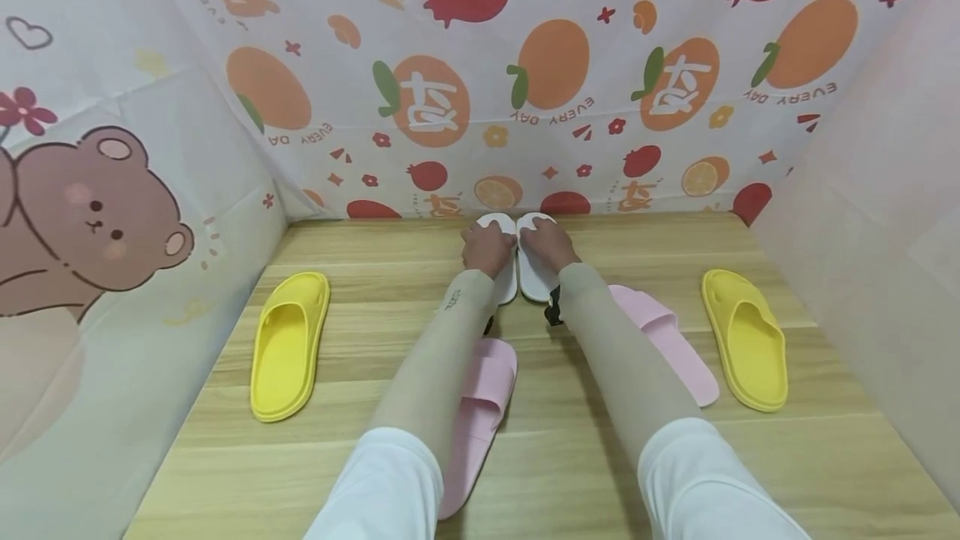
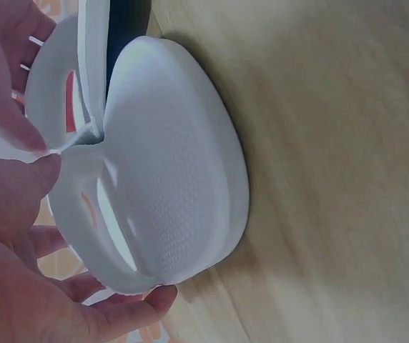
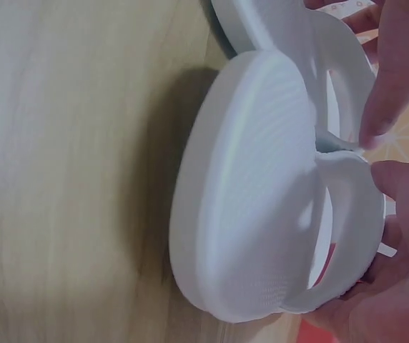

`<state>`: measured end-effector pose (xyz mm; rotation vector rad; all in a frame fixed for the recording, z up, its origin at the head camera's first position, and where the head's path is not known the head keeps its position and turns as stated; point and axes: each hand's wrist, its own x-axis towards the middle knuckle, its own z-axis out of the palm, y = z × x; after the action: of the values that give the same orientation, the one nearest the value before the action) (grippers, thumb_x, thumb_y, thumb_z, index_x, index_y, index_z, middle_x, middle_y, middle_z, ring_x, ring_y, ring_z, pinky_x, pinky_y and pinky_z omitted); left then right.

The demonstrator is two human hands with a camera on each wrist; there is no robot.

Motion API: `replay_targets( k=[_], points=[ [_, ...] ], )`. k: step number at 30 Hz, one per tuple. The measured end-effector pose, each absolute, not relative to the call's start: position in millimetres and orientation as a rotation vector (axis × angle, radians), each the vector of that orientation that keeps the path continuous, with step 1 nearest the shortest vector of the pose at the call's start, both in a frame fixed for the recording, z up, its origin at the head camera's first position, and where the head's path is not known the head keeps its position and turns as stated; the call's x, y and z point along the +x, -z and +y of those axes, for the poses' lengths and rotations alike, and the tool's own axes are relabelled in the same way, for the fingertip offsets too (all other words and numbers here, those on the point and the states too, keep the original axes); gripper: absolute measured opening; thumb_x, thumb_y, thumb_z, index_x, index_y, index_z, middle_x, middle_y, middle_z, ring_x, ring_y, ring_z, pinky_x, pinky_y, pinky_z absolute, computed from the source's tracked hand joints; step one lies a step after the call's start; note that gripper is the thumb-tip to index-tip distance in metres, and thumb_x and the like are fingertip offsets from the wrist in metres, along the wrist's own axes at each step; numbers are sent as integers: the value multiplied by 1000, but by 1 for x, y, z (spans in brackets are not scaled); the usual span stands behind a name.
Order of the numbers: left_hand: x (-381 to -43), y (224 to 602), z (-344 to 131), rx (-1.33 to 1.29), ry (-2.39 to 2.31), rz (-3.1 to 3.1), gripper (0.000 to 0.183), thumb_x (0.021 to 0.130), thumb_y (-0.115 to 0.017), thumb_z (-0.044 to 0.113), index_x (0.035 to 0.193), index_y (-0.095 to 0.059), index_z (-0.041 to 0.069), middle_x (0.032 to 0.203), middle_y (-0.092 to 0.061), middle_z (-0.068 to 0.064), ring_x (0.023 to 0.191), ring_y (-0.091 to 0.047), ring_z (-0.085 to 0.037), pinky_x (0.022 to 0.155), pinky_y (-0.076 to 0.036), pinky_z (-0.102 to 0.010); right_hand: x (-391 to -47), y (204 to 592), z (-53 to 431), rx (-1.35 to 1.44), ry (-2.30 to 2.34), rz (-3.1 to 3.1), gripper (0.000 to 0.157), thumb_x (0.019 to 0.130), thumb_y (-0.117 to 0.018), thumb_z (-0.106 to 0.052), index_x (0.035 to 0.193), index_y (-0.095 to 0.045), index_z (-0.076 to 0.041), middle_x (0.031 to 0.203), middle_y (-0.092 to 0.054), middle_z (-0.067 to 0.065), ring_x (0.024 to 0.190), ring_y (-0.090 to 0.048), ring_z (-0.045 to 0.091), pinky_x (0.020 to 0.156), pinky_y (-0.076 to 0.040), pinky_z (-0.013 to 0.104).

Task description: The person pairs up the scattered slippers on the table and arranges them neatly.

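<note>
Two white slippers stand side by side at the back wall, their inner edges together. My left hand (image 1: 487, 248) grips the left white slipper (image 2: 176, 171) across its strap, thumb at the inner edge and fingertips at the outer edge. On the other one, the right white slipper (image 3: 247, 193), my right hand (image 1: 551, 245) holds the strap the same way. Both thumbs come close together where the two straps meet. In the head view the hands cover most of the straps.
A pink slipper (image 1: 474, 432) lies under the left forearm, another pink slipper (image 1: 678, 352) beside the right. Yellow slippers stand at far left (image 1: 283, 357) and far right (image 1: 752, 348). Fruit-printed sheeting (image 1: 480, 48) walls the back of the wooden floor (image 1: 570, 457); pale sheets close both sides.
</note>
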<state>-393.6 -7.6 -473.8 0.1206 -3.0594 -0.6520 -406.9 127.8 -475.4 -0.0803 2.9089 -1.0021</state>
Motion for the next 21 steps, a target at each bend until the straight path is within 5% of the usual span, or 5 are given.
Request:
replay_targets(
  k=[15, 21],
  points=[
    [-390, 468, -17, 43, 653, -3104, 59, 95, -54, 46, 140, -52, 8, 137, -47, -29, 127, -43, -42, 94, -50, -53, -391, 461, 124, -56, 996, 2922, 58, 102, -44, -34, 150, -43, 0, 155, -45, 18, 145, -39, 36, 120, -30, 45],
    [-386, 464, -21, -28, 642, -3185, 68, 95, -48, 47, 152, -40, 11, 146, -40, -28, 130, -40, -42, 102, -43, -55, -395, 464, 128, -49, 842, 2960, 60, 103, -43, -40, 150, -44, -4, 155, -46, 15, 141, -44, 35, 113, -36, 53]
  ],
)
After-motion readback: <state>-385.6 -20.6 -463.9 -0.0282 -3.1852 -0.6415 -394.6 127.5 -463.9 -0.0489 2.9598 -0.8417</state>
